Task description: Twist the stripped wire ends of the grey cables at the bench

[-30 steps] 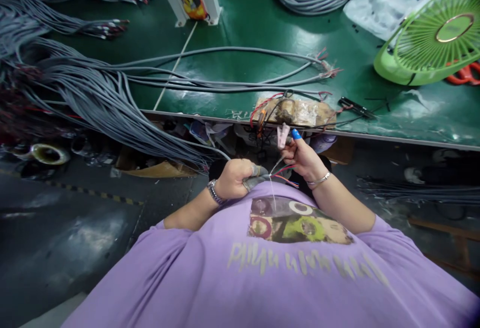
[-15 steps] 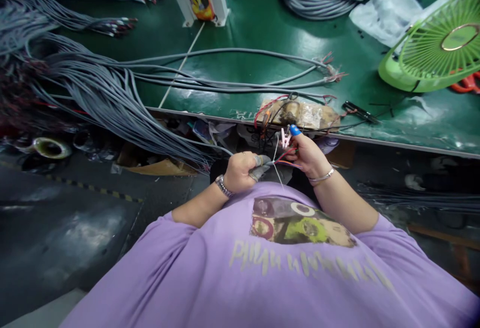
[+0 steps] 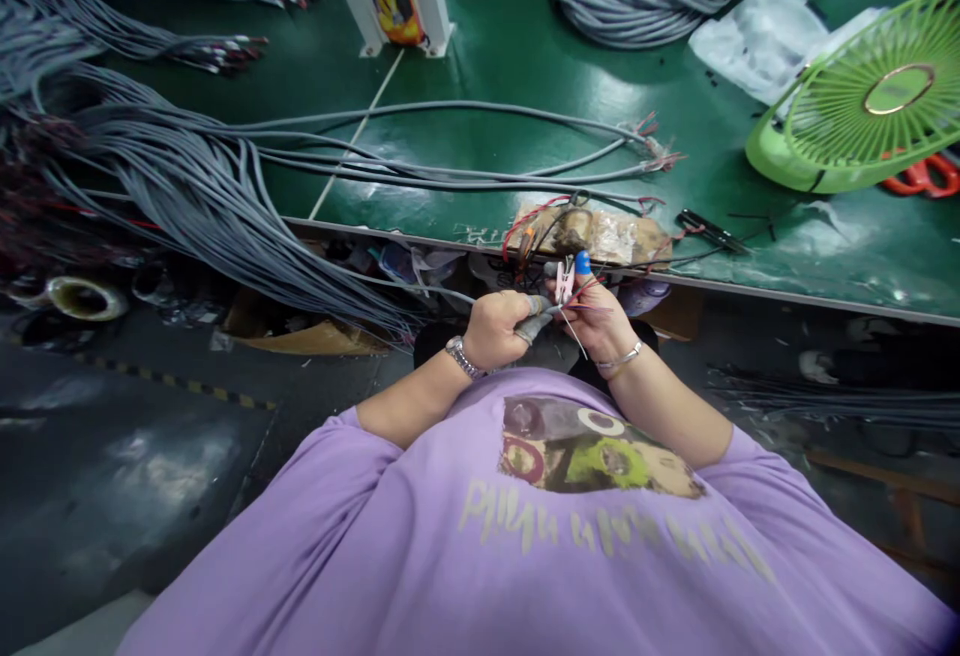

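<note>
Your thin, round grey cable (image 3: 450, 292) sits just below the near edge of the surface, its long axis running left to right, its stripped end pointing right. Fine red and purple wires (image 3: 594, 309) spread from that end across your right hand (image 3: 604, 328). Your left hand (image 3: 495, 329) has its grip closed around the cable; your right grip pinches a pale pink, clothespin-shaped clip (image 3: 564, 281). The glossy green surface (image 3: 480, 66) bears a brown, tape-wrapped block (image 3: 626, 236) and a lime-green round fan (image 3: 896, 86), cut off at the right. Left, a thick grey cable bundle (image 3: 180, 171) droops toward the dark floor (image 3: 150, 506). Your fingers hide the clip's bite; clutter underneath is hard to distinguish.
</note>
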